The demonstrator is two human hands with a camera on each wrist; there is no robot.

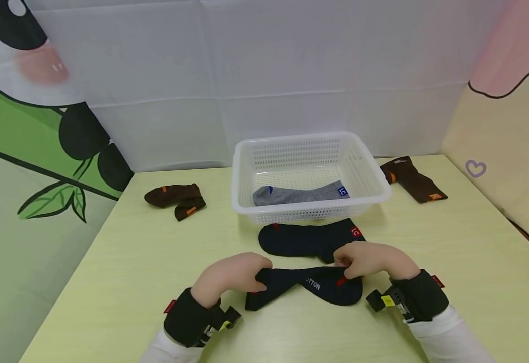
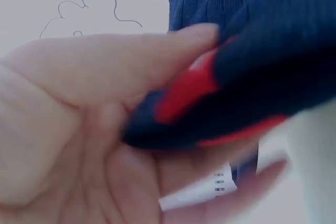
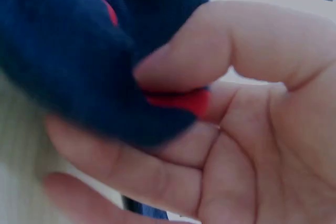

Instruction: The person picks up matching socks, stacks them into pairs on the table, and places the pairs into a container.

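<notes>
Nearest the person, a dark navy sock (image 1: 287, 282) with red marks and white lettering is held at both ends. My left hand (image 1: 239, 276) pinches its left end; in the left wrist view the thumb presses on the navy fabric (image 2: 283, 30) beside a red patch. With thumb and fingers, my right hand (image 1: 371, 259) pinches the sock's other end near a red mark, also visible as navy cloth (image 3: 63, 66) in the right wrist view. Just behind lies a second navy sock (image 1: 301, 239) with a red label, its right end partly hidden by the right hand.
A white perforated basket (image 1: 242, 176) stands at the back of the table (image 1: 124, 302), with a grey sock (image 1: 298, 195) inside. One brown sock (image 1: 178, 196) lies left of it. Another brown sock (image 1: 416, 182) lies at its right. Printed cloth walls (image 1: 273, 65) rise behind and beside.
</notes>
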